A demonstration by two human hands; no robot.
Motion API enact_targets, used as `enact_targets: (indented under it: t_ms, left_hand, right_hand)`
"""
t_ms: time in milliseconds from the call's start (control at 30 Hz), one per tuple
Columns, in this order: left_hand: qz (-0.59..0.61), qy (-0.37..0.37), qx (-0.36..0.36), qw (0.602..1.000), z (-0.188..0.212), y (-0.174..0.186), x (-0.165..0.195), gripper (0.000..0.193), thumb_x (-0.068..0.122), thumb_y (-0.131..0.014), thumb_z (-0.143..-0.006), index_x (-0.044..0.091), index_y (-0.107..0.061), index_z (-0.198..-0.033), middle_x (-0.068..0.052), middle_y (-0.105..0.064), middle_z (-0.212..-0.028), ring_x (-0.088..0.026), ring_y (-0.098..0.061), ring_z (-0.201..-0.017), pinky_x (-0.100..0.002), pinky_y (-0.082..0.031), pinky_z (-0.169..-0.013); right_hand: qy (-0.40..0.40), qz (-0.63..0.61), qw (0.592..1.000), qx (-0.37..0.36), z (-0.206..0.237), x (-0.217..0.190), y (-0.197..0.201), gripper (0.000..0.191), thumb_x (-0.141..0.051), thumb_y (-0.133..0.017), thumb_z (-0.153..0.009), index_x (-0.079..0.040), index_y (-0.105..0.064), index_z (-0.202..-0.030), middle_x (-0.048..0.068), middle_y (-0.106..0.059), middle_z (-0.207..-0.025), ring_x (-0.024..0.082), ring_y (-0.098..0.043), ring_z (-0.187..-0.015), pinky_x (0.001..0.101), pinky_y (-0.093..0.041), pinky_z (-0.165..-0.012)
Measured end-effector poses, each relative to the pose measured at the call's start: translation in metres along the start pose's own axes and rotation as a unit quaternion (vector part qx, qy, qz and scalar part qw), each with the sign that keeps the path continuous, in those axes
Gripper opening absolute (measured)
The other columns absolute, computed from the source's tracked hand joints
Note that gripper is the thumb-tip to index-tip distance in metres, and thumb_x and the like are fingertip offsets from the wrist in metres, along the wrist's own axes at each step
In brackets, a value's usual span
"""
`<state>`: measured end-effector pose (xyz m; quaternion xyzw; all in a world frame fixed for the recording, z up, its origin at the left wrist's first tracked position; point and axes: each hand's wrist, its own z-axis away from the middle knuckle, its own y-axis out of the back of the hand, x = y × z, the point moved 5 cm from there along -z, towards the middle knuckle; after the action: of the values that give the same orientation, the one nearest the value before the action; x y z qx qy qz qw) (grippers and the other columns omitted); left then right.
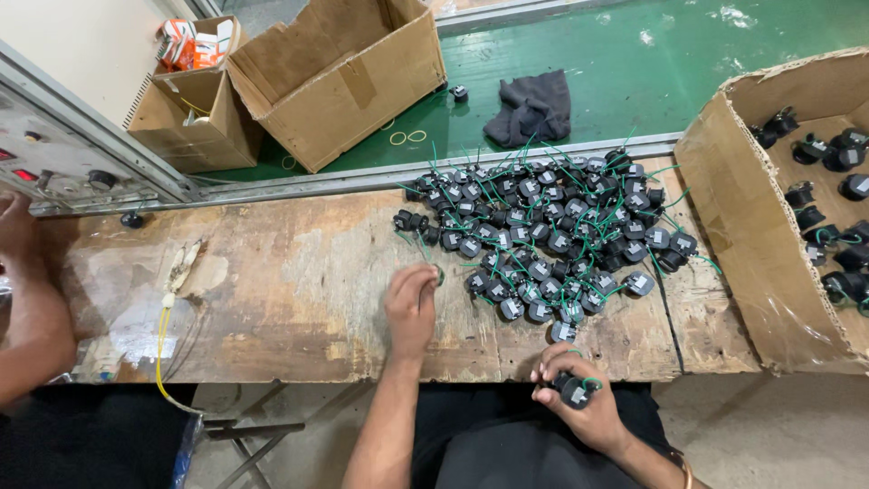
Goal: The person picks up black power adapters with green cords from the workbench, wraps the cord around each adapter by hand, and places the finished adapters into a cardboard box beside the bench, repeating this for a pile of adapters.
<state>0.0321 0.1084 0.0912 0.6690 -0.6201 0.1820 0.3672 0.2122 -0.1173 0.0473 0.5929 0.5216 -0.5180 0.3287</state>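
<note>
A heap of several small black round parts [543, 222] with green wires lies on the worn wooden bench [299, 290]. My left hand [412, 308] rests on the bench at the heap's left edge, fingers curled around a small thin ring [440, 274]. My right hand [579, 398] is near the bench's front edge, over my lap, and grips one black part [574, 390] with a green wire.
A cardboard box [724, 208] at the right holds more black parts. Two open cardboard boxes [335, 72] and a dark cloth [532, 107] sit on the green conveyor belt [652, 63]. Another person's arm [27, 308] is at the left, by a control panel [54, 154].
</note>
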Motion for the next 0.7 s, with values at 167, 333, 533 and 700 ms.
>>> enact_targets:
  t_ms: [167, 333, 533, 700]
  left_hand:
    - [0.148, -0.013, -0.029, 0.988, 0.047, -0.008, 0.06, 0.027, -0.015, -0.064, -0.083, 0.005, -0.067, -0.1, -0.01, -0.072, -0.103, -0.025, -0.072, -0.092, -0.035, -0.059, -0.08]
    - [0.171, -0.109, -0.159, 0.966, 0.055, -0.035, 0.108, 0.027, -0.013, -0.069, -0.082, 0.006, -0.068, -0.101, -0.007, -0.073, -0.101, -0.027, -0.071, -0.09, -0.037, -0.057, -0.079]
    - [0.191, -0.123, -0.194, 0.954, 0.05, -0.024, 0.116, 0.021, -0.003, -0.075, -0.082, 0.005, -0.066, -0.1, -0.012, -0.073, -0.107, -0.029, -0.073, -0.095, -0.039, -0.057, -0.08]
    - [0.224, -0.003, -0.218, 0.95, 0.061, -0.031, 0.099, 0.026, 0.008, -0.085, -0.08, 0.006, -0.062, -0.091, -0.011, -0.073, -0.105, -0.027, -0.071, -0.097, -0.038, -0.056, -0.086]
  right_hand:
    - [-0.06, -0.026, 0.998, 0.012, -0.004, 0.008, 0.0, 0.062, -0.028, -0.077, -0.086, -0.003, -0.054, -0.138, 0.011, -0.056, -0.118, 0.021, -0.065, -0.102, 0.0353, -0.063, -0.08]
    - [-0.018, 0.267, 0.961, -0.068, -0.002, 0.018, -0.009, 0.057, -0.029, -0.086, -0.078, -0.001, -0.065, -0.124, 0.009, -0.071, -0.113, 0.023, -0.067, -0.107, 0.0388, -0.051, -0.095]
    - [0.005, 0.183, 0.983, -0.031, -0.004, 0.009, 0.007, 0.052, -0.026, -0.084, -0.08, -0.002, -0.067, -0.123, 0.011, -0.07, -0.113, 0.025, -0.066, -0.109, 0.0382, -0.049, -0.096]
    - [0.047, 0.272, 0.961, 0.024, -0.009, -0.007, 0.003, 0.049, -0.019, -0.091, -0.067, -0.005, -0.069, -0.108, 0.01, -0.067, -0.106, 0.025, -0.067, -0.101, 0.0377, -0.051, -0.088]
